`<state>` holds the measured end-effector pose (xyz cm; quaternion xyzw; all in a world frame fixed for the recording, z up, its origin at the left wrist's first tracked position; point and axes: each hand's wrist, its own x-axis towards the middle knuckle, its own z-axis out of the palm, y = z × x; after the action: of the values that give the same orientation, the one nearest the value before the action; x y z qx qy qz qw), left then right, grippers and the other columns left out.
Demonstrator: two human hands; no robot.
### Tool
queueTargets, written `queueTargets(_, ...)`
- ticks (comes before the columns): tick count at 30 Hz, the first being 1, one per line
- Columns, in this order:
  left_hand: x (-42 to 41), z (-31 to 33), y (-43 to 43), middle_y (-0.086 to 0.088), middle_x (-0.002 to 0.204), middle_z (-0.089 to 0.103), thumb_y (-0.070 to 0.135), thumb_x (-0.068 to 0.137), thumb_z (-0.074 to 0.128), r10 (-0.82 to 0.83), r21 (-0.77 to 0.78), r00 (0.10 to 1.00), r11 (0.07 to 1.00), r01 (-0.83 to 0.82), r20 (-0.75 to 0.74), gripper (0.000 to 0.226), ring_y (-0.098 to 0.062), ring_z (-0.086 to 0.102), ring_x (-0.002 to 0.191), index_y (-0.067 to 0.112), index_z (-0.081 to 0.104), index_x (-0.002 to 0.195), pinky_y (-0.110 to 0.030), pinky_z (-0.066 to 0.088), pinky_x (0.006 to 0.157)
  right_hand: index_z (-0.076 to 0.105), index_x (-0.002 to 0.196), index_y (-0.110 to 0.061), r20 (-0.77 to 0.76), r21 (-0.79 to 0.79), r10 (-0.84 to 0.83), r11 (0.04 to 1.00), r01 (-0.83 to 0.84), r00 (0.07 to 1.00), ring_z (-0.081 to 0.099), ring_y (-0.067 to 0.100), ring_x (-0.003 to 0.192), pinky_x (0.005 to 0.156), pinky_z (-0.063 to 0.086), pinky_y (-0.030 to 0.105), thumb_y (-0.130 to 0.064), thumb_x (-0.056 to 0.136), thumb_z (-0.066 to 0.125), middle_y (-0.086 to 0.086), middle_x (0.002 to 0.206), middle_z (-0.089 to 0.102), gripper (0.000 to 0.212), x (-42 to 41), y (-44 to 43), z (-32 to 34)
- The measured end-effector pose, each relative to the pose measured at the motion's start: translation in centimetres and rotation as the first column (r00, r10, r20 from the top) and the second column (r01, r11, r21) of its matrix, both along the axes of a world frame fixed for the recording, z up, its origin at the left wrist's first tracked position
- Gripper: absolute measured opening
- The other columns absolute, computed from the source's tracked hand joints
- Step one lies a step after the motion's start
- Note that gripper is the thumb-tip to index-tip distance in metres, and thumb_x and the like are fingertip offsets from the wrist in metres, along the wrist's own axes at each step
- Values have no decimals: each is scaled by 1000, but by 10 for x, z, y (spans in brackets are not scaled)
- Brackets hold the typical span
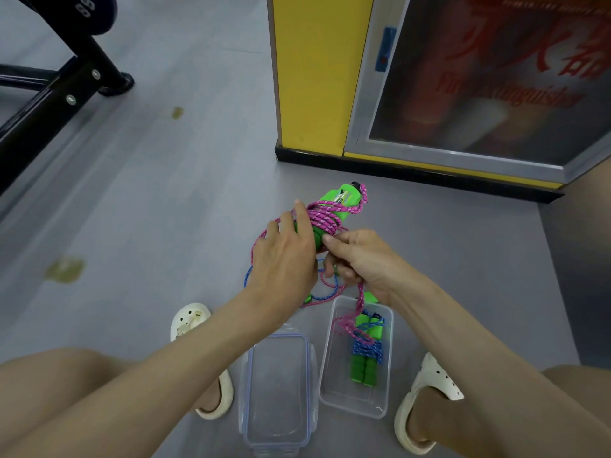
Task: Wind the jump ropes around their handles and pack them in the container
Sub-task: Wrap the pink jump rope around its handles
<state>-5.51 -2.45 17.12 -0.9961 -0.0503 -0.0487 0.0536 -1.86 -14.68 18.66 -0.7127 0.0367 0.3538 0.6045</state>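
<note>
The left hand [284, 256] grips the pair of green handles [340, 201] from above. Its fingers [301, 209] are curled over the lower, foam end, and the bundle slants up and away from them. The pink rope [325, 216] is wound in several crossing turns around the handles just beyond those fingers. The right hand [362, 259] is close beside the left, almost touching it. Its fingers [330, 241] are pressed together and pinch the pink rope right at the bottom of the handles, with the other fingers curled around more of the strand. From under the right fingers the loose tail of the pink rope hangs down into the clear container [340, 388], which stands on the floor [165, 226] below that hand. There it lies across a second jump rope [365, 352], green-handled and bound with blue cord, lying lengthwise in the container. A loose blue rope [248, 276] lies in loops on the floor beneath both hands. The lid [276, 385] lies flat below the left forearm, just beside the container, between two white sandals [188, 322].
</note>
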Motion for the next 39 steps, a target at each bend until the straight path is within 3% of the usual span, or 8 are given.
queueTargets(5, -4, -20, 0, -12, 87, 57, 26, 59, 76, -107, 49, 983, 994, 101, 148, 87, -26, 54, 70, -6, 47, 134, -31, 34, 53, 53, 68, -8, -40, -42, -152, 988, 151, 988, 20, 9, 35, 35, 15, 17, -48, 84, 62, 2, 46, 40, 44, 1, 0, -2)
queueTargets(11, 2, -7, 6, -14, 125, 43, 50, 79, 68, -172, -415, 985, 897, 154, -7, 98, -29, 47, 111, 2, 19, 149, -36, 41, 86, 41, 49, -15, 76, -53, -216, 974, 220, 973, 19, 7, 32, 34, 16, 17, -40, 88, 62, -3, 40, 32, 51, 6, -5, 2)
queueTargets(13, 13, 9, 16, -7, 125, 44, 51, 83, 63, -168, -700, 977, 714, 27, -134, 79, -20, 48, 113, 17, 29, 147, -32, 43, 91, 41, 49, -15, 44, -8, -210, 978, 211, 977, 17, 7, 34, 35, 14, 18, -39, 89, 60, -3, 40, 32, 51, 8, -9, 3)
queueTargets(17, 19, 31, 29, -3, 105, 69, 33, 82, 71, -137, -909, 899, 17, -417, -415, 39, -13, 68, 86, 19, 60, 117, -21, 55, 70, 45, 57, -14, -9, 97, -134, 986, 134, 991, 17, 8, 38, 38, 12, 20, -43, 87, 59, -3, 43, 36, 44, 7, -13, 4)
queueTargets(20, 10, 28, 27, -8, 96, 74, 28, 79, 70, -337, -813, 790, -103, -572, -513, 35, -25, 71, 84, 15, 63, 111, -32, 55, 74, 49, 61, -12, 2, 99, -125, 987, 124, 992, 16, 9, 39, 40, 11, 22, -47, 79, 61, -2, 44, 37, 41, 6, -15, 5)
queueTargets(26, 17, 25, 26, -10, 88, 71, 11, 81, 74, -106, -886, 886, -67, -459, -451, 28, -18, 68, 67, 11, 65, 108, -23, 53, 53, 66, 85, -11, 79, -50, -90, 994, 94, 993, 35, 7, 41, 38, 22, 17, -25, 83, 68, 0, 56, 51, 14, 8, -23, 9)
queueTargets(35, 18, 23, 23, -17, 94, 70, 8, 78, 77, -72, -919, 917, 63, -388, -392, 34, -28, 68, 71, 7, 62, 108, -39, 60, 69, 68, 78, -15, 258, -306, -66, 941, 146, 964, 40, 9, 52, 47, 33, 17, -19, 96, 54, -3, 59, 50, 23, 6, -21, 8)
queueTargets(39, 21, 18, 22, -6, 91, 70, 21, 74, 80, -16, -906, 953, 314, -284, -304, 33, -27, 69, 80, 17, 63, 102, -44, 58, 77, 67, 70, -14, 212, -285, -141, 938, 199, 967, 42, 9, 51, 53, 35, 22, -27, 95, 55, -2, 59, 50, 31, 6, -20, 9)
